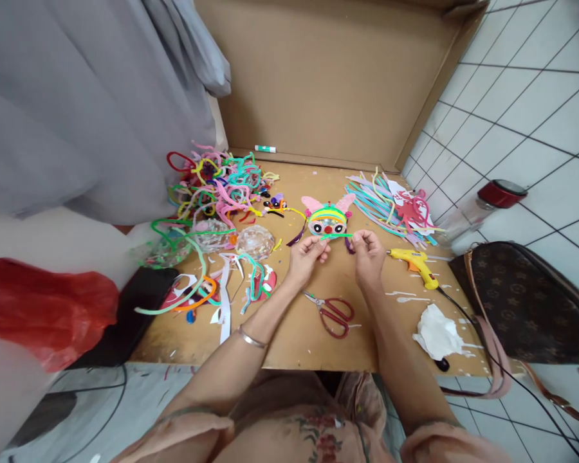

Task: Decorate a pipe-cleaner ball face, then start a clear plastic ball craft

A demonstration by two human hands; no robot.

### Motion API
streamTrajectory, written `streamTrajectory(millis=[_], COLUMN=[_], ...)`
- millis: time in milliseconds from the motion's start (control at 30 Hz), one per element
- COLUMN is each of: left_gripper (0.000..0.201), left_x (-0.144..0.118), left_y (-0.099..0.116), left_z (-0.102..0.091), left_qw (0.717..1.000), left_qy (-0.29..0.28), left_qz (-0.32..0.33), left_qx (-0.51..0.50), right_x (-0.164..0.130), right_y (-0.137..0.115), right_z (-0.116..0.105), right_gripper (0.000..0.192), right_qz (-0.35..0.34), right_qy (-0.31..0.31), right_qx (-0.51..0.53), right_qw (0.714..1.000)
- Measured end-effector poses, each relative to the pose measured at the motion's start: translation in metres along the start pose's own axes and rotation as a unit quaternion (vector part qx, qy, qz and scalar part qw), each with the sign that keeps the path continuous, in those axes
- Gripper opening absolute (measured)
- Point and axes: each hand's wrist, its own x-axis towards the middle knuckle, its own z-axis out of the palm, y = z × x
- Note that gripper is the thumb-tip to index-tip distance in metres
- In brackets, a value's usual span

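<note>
Left hand (309, 258), right hand (368, 256): fingers of both pinched on green pipe cleaner (340, 235), strung between them over table (289, 344), just before pink-eared animal face (327, 217). Red-handled scissors (325, 305) nearer body; yellow glue gun (419, 262) right of right hand.

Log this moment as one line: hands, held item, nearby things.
left hand: pinching green strip | right hand: pinching same strip | beyond: eared craft face | nearer: scissors, lying open | right: yellow glue gun
</note>
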Motion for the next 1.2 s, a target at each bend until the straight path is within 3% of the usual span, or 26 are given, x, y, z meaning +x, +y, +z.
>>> streamTrajectory(millis=[433,600,800,1000,1200], left_gripper=[0.034,0.023,0.017,0.024,0.028], left_x=[0.0006,0.0024,0.0008,0.0019,0.0021], left_y=[0.006,0.0015,0.0038,0.0014,-0.0029], left_z=[-0.0012,-0.0012,-0.0025,-0.004,-0.0028], left_qw=[1.0,0.998,0.991,0.992,0.998], left_qy=[0.018,0.006,-0.003,0.011,-0.003], left_qz=[-0.012,-0.011,0.016,0.032,-0.005], left_qx=[-0.004,0.058,0.135,0.122,0.061], right_x=[-0.0002,0.0011,0.0024,0.0008,0.0006], right_y=[-0.002,0.0004,0.0044,0.0035,0.0017], right_z=[-0.0034,-0.0005,-0.0016,-0.0005,0.0017], right_gripper=[0.035,0.042,0.05,0.048,0.047], right_qz=[-0.008,0.074,0.129,0.15,0.128], right_qy=[-0.007,-0.074,-0.06,-0.081,-0.065], right_qx=[-0.006,0.113,0.148,0.178,0.166], right_qw=[1.0,0.988,0.979,0.969,0.976])
